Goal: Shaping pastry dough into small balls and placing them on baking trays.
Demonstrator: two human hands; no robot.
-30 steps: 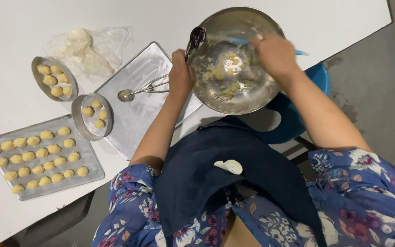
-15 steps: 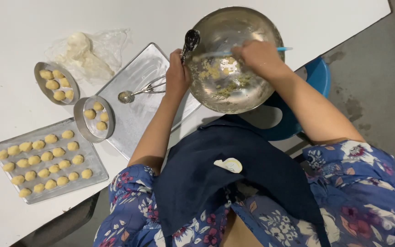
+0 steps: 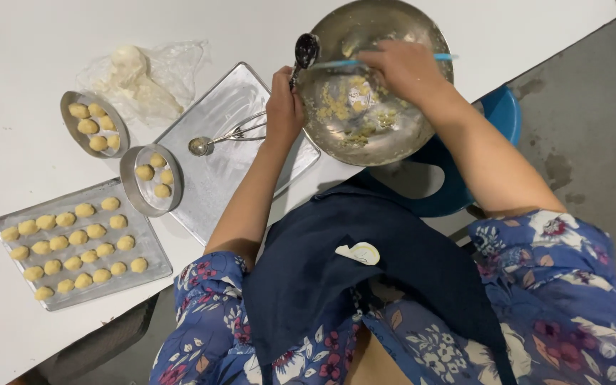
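Bowl (image 3: 376, 85) shifted; L fingers (image 3: 283, 107) clamp rim, R fingers (image 3: 401, 68) clamp half-hidden spatula (image 3: 344, 63).

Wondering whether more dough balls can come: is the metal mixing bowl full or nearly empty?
Nearly empty: the metal mixing bowl shows mostly bare steel with scattered dough scraps.

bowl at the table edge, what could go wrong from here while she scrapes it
The metal bowl sits near the table edge, steadied only by the left hand on its rim; a hard scrape by the right hand with the blue-handled spatula could push or tip it off. The left hand also holds a spoon, so its grip on the rim may be weak. The scoop lies loose on the empty tray by the left forearm, which might knock it.
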